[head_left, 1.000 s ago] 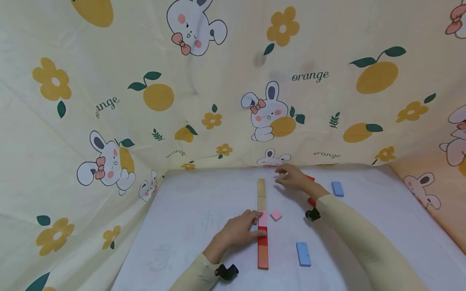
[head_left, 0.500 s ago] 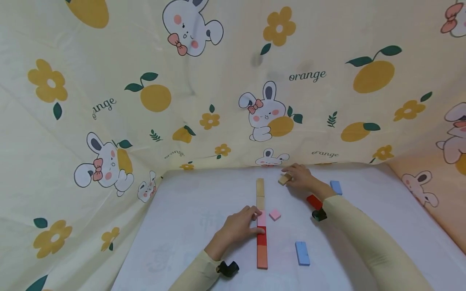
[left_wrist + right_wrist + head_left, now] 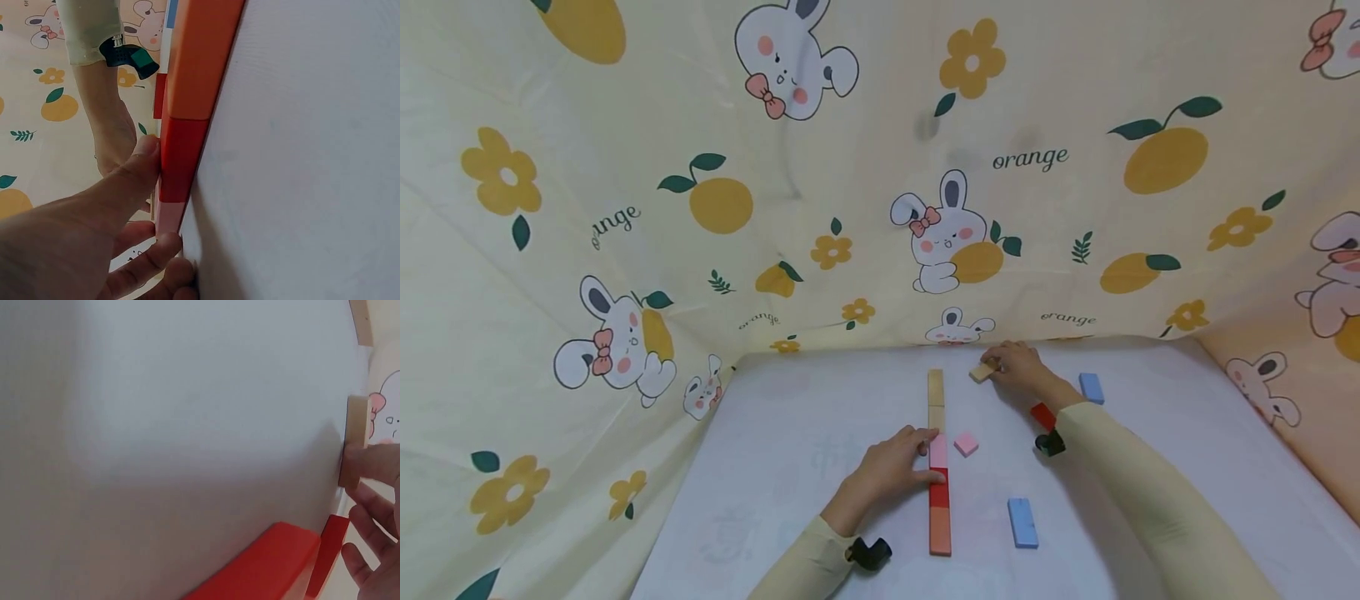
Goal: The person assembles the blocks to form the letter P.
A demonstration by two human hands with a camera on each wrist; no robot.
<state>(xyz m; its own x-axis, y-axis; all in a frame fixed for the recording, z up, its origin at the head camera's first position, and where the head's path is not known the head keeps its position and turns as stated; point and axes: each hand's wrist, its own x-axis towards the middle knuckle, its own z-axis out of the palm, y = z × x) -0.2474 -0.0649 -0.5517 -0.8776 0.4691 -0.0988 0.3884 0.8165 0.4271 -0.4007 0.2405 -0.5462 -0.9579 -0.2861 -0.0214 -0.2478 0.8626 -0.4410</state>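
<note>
A straight row of flat blocks runs away from me on the white table: an orange block (image 3: 940, 532), a red block (image 3: 939, 493), a pink block (image 3: 937, 454) and two tan blocks (image 3: 936, 387). My left hand (image 3: 886, 471) rests at the left side of this row. Its thumb (image 3: 140, 156) touches the red block, while its fingertips (image 3: 169, 245) touch the pink block. Beyond the row, to the right, my right hand (image 3: 1021, 368) pinches a loose tan block (image 3: 981, 372), low over the table. That block's far end is partly hidden by the fingers.
A small pink block (image 3: 966, 443) lies right of the row. One blue block (image 3: 1022, 523) is nearer me, another blue block (image 3: 1092, 388) farther right. Two red blocks (image 3: 265, 559) lie near the right hand. A printed cloth (image 3: 850, 167) hangs behind the table (image 3: 775, 450).
My right hand has shifted slightly right, and a tan block now shows between its fingers. Since half a second ago that block has moved only a little. My left hand keeps its place on the row.
</note>
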